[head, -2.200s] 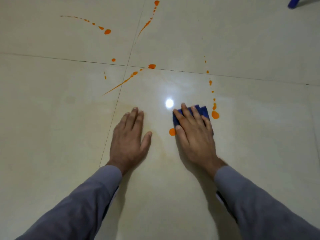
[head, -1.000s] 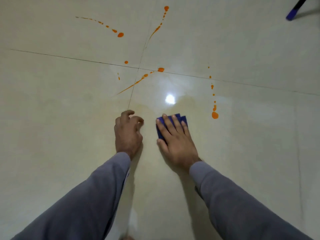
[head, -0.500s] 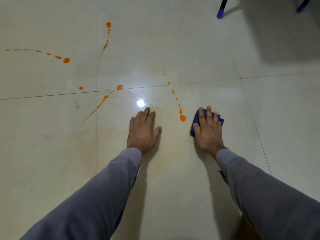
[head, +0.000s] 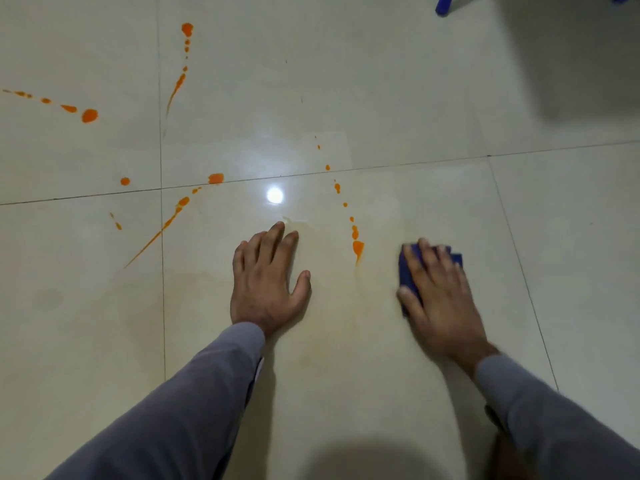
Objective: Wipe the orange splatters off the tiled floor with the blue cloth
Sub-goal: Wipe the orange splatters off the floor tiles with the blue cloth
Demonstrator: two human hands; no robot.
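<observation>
My right hand point(head: 438, 289) lies flat with straight fingers on the folded blue cloth point(head: 407, 271), pressing it onto the cream tiled floor point(head: 346, 341). My left hand point(head: 268, 282) rests palm down on the floor, fingers spread. Between the two hands runs a line of orange splatters ending in a large drop point(head: 357, 247). More orange splatters lie to the left: a long streak point(head: 162, 226), a blob on the grout line point(head: 216, 178), a dotted trail with a big drop point(head: 89, 115) and another trail at the top point(head: 183, 53). A faint yellowish smear covers the floor near my hands.
Blue-tipped furniture legs point(head: 443, 5) stand at the top right, beside a dark shadow. A bright lamp reflection point(head: 275, 195) shines on the tile ahead of my left hand. Grout lines cross the floor.
The orange drop near my right thumb has been wiped away. My right hand slid the cloth left, then right past the dotted line. My left hand curled briefly and lies flat again.
</observation>
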